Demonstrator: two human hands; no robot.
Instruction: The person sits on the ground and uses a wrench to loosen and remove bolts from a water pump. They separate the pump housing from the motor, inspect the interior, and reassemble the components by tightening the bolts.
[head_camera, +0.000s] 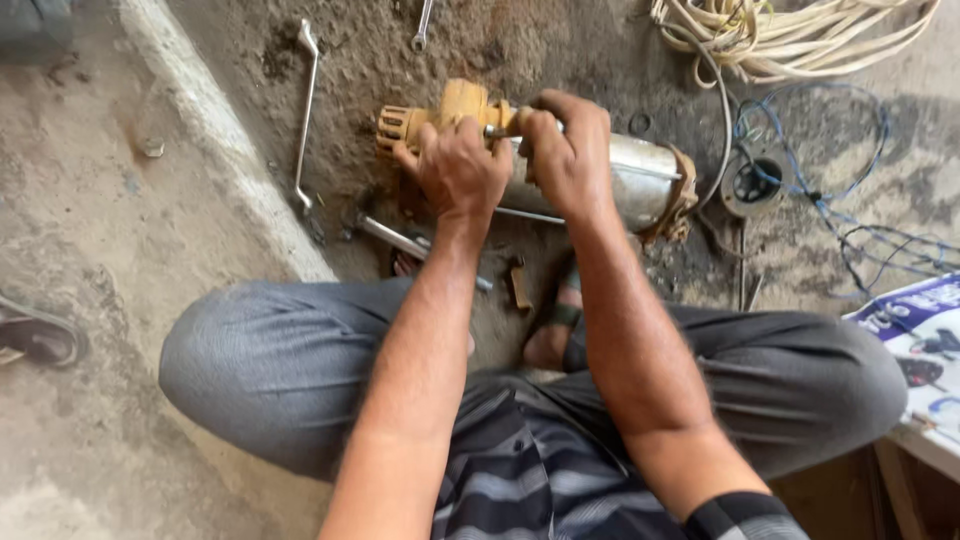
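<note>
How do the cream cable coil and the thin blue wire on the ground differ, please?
The cream cable coil is thick and gathered into tidy loops at the top edge; the blue wire is thin and sprawls in loose, open tangles beside a round metal part. Both lie on the dirty concrete floor, untouched by either hand.

Lots of stuff is lying around on the dirty concrete floor (110, 260) here. A long double-ended wrench (305, 115) is sitting at upper left, and another wrench (422, 28) is poking in from the top edge. A coil of cream cable (790, 35) is piling up at top right, with thin blue wires (850, 200) trailing below it beside a round metal cap (755, 182). A printed box (915, 320) is showing at the right edge, and a sandal (40, 335) is peeking in at far left.
</note>
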